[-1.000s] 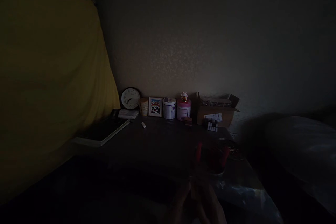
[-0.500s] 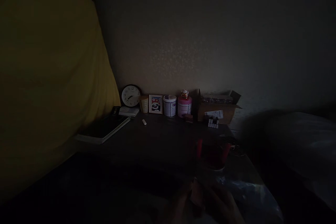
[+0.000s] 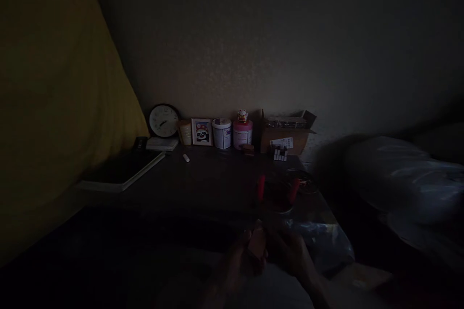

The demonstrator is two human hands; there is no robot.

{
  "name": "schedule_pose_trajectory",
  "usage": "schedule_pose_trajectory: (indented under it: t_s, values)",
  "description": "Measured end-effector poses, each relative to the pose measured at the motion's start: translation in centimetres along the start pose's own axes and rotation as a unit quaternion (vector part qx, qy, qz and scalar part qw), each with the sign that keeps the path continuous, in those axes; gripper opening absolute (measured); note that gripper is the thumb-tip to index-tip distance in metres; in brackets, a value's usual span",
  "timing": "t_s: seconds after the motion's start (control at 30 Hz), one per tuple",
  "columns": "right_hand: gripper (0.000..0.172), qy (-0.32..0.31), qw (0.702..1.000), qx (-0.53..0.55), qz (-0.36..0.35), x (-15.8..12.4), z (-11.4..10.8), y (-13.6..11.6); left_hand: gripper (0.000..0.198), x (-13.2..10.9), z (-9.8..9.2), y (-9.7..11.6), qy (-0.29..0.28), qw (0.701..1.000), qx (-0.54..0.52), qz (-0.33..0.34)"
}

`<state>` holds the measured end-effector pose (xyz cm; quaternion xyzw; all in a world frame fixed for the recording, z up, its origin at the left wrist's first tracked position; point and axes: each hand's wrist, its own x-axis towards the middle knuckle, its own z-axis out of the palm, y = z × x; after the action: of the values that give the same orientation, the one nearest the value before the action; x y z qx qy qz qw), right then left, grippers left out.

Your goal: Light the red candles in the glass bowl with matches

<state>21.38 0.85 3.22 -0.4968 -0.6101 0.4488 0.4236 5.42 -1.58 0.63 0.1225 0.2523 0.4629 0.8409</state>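
The light is very dim and the hands are dark. Between them is a small reddish-brown block-like piece (image 3: pixel 257 244), tilted, its exact kind too dark to make out. My left hand (image 3: pixel 236 255) is closed round its left and lower side. My right hand (image 3: pixel 294 253) comes in from the right with bent fingers against the piece; their tips are lost in shadow. Just beyond the hands stand two red upright handle-like parts (image 3: pixel 261 188), joined low down by something dark. Clear plastic sheeting (image 3: pixel 319 239) lies beside my right wrist.
Along the wall stand a round clock (image 3: pixel 164 121), a yellow cup (image 3: pixel 185 133), a framed panda picture (image 3: pixel 202 132), a white tin (image 3: pixel 222 134), a pink tin (image 3: pixel 242 136) bearing a figurine, and a cardboard box (image 3: pixel 290 141). A large flat book-like object (image 3: pixel 123 174) lies left; coiled cable (image 3: pixel 302 181) lies right.
The view has shifted, so the tabletop things appear further left and higher. Both hands and the reddish-brown piece show more fully; the piece stays between them.
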Motion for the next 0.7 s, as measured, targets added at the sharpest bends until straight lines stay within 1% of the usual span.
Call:
schedule_pose_trajectory:
  t_s: [0.13,0.2,0.27,0.33,0.4,0.5,0.6,0.7]
  values:
    - [0.033,-0.006,0.998,-0.050,-0.022,-0.1,-0.3,-0.1,0.038,-0.4,0.3,0.3,-0.003,1.000,0.002,-0.008]
    - [0.029,-0.002,0.994,-0.094,-0.058,-0.2,-0.4,-0.4,0.034,-0.4,0.4,0.3,-0.004,1.000,0.007,0.003]
    - [0.026,-0.007,0.983,-0.151,-0.104,-0.2,-0.6,-0.8,0.032,-0.3,0.3,0.2,0.005,0.999,0.029,0.015]
    - [0.026,-0.031,0.968,-0.208,-0.134,-0.2,-0.8,-1.1,0.031,-0.1,0.1,0.0,0.026,0.997,0.066,0.025]
    - [0.028,-0.059,0.954,-0.255,-0.143,-0.2,-0.9,-1.4,0.030,0.1,-0.1,-0.3,0.040,0.994,0.098,0.034]
    - [0.030,-0.087,0.938,-0.306,-0.136,-0.4,-0.9,-1.6,0.028,0.2,-0.3,-0.6,0.043,0.990,0.122,0.058]
    - [0.027,-0.090,0.927,-0.336,-0.140,-0.5,-0.7,-1.6,0.028,0.0,-0.2,-0.6,0.035,0.984,0.150,0.089]
    - [0.024,-0.088,0.921,-0.343,-0.165,-0.5,-0.6,-1.6,0.028,-0.2,-0.1,-0.5,0.020,0.977,0.184,0.105]
